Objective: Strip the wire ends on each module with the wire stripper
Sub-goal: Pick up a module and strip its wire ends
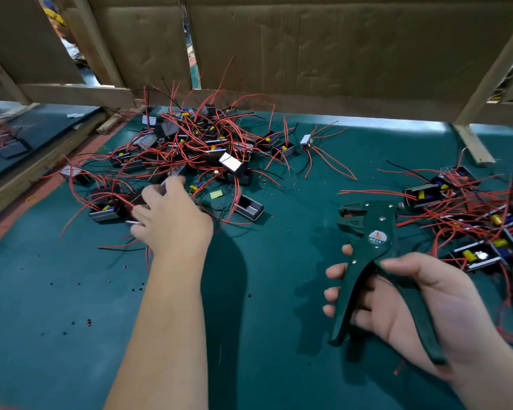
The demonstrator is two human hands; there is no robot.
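A tangled heap of small black modules with red and black wires [190, 143] lies on the green mat at the centre-left. My left hand [172, 216] reaches into the near edge of that heap, fingers spread over modules and wires; what it touches is blurred. My right hand [421, 303] grips the dark green wire stripper [373, 261] by its two handles, jaws pointing up and left, above the mat. A second heap of modules [480, 229] lies at the right, beside the stripper's head.
The green mat [279, 291] covers the table, dotted with small red and black insulation bits [88, 322]. One lone module [248, 207] and another [306, 141] lie apart from the heap. Cardboard and wooden battens [308, 54] wall the back.
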